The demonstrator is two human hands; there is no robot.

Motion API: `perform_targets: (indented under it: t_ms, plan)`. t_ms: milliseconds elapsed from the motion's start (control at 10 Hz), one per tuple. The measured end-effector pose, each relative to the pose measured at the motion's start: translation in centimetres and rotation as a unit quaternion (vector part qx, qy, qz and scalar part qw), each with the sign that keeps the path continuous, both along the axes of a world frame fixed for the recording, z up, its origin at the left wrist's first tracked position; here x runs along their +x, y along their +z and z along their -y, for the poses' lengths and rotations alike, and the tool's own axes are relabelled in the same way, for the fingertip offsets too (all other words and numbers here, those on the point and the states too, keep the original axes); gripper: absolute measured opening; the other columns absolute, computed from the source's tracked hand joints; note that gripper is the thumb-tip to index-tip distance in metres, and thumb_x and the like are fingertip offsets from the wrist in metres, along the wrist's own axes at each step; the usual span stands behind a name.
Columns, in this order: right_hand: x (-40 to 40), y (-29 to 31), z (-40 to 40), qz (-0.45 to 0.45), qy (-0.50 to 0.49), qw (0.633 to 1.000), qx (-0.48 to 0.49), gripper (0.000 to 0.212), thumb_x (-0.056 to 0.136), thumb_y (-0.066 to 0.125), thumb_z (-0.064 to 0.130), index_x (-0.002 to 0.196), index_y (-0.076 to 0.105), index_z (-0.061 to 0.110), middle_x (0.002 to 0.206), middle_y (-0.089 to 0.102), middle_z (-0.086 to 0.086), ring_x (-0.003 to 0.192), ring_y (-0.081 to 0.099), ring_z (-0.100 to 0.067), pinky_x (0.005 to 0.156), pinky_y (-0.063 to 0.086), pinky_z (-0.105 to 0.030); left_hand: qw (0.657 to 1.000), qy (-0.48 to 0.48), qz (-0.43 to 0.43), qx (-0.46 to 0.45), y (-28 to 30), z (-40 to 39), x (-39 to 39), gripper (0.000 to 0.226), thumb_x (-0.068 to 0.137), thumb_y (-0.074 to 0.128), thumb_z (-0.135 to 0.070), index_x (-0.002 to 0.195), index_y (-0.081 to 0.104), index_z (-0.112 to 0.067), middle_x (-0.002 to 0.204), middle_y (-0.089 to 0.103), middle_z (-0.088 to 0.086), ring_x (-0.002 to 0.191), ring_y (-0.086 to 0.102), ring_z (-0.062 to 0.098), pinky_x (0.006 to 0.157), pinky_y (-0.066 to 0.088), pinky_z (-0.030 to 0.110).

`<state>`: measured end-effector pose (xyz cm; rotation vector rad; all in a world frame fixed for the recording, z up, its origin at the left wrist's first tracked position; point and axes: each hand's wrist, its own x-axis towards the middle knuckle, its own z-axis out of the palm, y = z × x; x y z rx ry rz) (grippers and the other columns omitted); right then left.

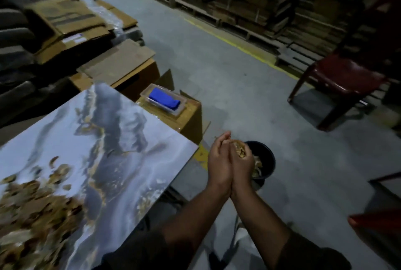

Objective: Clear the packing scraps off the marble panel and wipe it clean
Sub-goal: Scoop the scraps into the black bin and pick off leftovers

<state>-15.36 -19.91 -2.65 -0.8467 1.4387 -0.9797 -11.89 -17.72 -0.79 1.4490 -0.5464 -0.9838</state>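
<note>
Hands: I see my left hand (218, 166) and right hand (240, 166) pressed side by side, cupped together around a clump of tan, flaky packing scraps (238, 150).
Position: both hands sit above the round black bucket (268, 157) on the grey concrete floor (217, 52), just off the panel's right corner.
Bucket: I can make out more scraps inside it.
Panel: the glossy grey-and-white marble panel with gold veining (108, 139) lies flat to my left; a large pile of brown scraps (36, 209) covers its near left part.
Cloth: a folded bright blue cloth (164, 98) rests in a clear plastic tray (181, 109) on a brown cardboard box (191, 122) just beyond the panel's far edge.
Surroundings: a dark red chair (338, 76) stands well apart on the right.
</note>
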Motion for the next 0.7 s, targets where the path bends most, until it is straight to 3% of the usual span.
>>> perform_targets:
  t_ms: [100, 200, 300, 400, 500, 600, 700]
  plan:
    - [-4.7, -2.6, 6.6, 0.025, -0.002, 0.999, 0.027, 0.005, 0.098, 0.064, 0.022, 0.096, 0.066, 0.018, 0.097, 0.073, -0.008, 0.085, 0.070, -0.024, 0.076, 0.056, -0.040, 0.997, -0.048, 0.045, 0.028, -3.1, 6.0, -3.3, 0.026, 0.108, 0.048, -0.017, 0.122, 0.069, -0.025, 0.132, 0.067, -0.005, 0.123, 0.061, 0.007, 0.111, 0.047, 0.031]
    - [-7.5, -7.2, 12.9, 0.021, -0.040, 0.996, 0.082, 0.013, 0.097, 0.065, 0.020, 0.105, 0.068, 0.009, 0.098, 0.074, -0.011, 0.089, 0.071, -0.028, 0.072, 0.054, -0.033, 0.992, -0.063, 0.071, 0.078, -8.3, 12.0, -6.4, 0.030, 0.108, 0.047, -0.030, 0.126, 0.070, -0.022, 0.134, 0.066, -0.007, 0.125, 0.059, 0.007, 0.111, 0.046, 0.032]
    - [-10.1, -14.1, 19.5, 0.020, -0.089, 0.985, 0.145, 0.017, 0.097, 0.066, 0.016, 0.105, 0.068, 0.002, 0.099, 0.073, -0.013, 0.087, 0.070, -0.024, 0.059, 0.051, -0.021, 0.986, -0.090, 0.056, 0.130, -14.3, 17.3, -9.0, 0.048, 0.106, 0.034, -0.050, 0.134, 0.064, -0.025, 0.141, 0.061, -0.004, 0.135, 0.053, 0.014, 0.115, 0.042, 0.042]
    - [-11.7, -21.0, 23.5, 0.030, -0.081, 0.974, 0.211, 0.028, 0.100, 0.063, 0.024, 0.115, 0.068, 0.002, 0.108, 0.073, -0.013, 0.091, 0.070, -0.022, 0.061, 0.055, -0.020, 0.979, -0.112, -0.012, 0.169, -21.2, 22.1, -10.8, 0.039, 0.112, 0.032, -0.024, 0.144, 0.052, -0.015, 0.151, 0.051, 0.005, 0.142, 0.045, 0.020, 0.119, 0.036, 0.041]
    - [-12.9, -28.3, 26.7, 0.076, -0.055, 0.957, 0.275, 0.036, 0.104, 0.054, 0.033, 0.129, 0.063, 0.009, 0.125, 0.068, -0.011, 0.107, 0.065, -0.023, 0.088, 0.055, -0.035, 0.971, -0.086, -0.092, 0.204, -28.9, 26.0, -11.7, 0.041, 0.101, 0.043, -0.022, 0.137, 0.054, -0.007, 0.145, 0.053, 0.016, 0.136, 0.049, 0.028, 0.119, 0.036, 0.041]
    - [-13.8, -35.2, 29.1, 0.150, -0.060, 0.919, 0.359, 0.044, 0.107, 0.039, 0.039, 0.136, 0.057, 0.011, 0.126, 0.063, -0.011, 0.109, 0.061, -0.027, 0.091, 0.051, -0.040, 0.954, -0.055, -0.132, 0.264, -39.1, 28.4, -12.3, 0.036, 0.090, 0.051, -0.028, 0.120, 0.067, -0.019, 0.134, 0.063, 0.018, 0.126, 0.059, 0.035, 0.113, 0.043, 0.053]
    - [-14.8, -41.6, 31.2, 0.206, -0.086, 0.879, 0.422, 0.055, 0.103, 0.036, 0.046, 0.132, 0.062, 0.007, 0.124, 0.065, -0.017, 0.108, 0.061, -0.033, 0.080, 0.050, -0.040, 0.934, -0.013, -0.175, 0.313, -44.2, 30.2, -12.2, 0.037, 0.098, 0.052, -0.021, 0.133, 0.062, -0.013, 0.133, 0.065, 0.017, 0.123, 0.061, 0.038, 0.109, 0.047, 0.051]
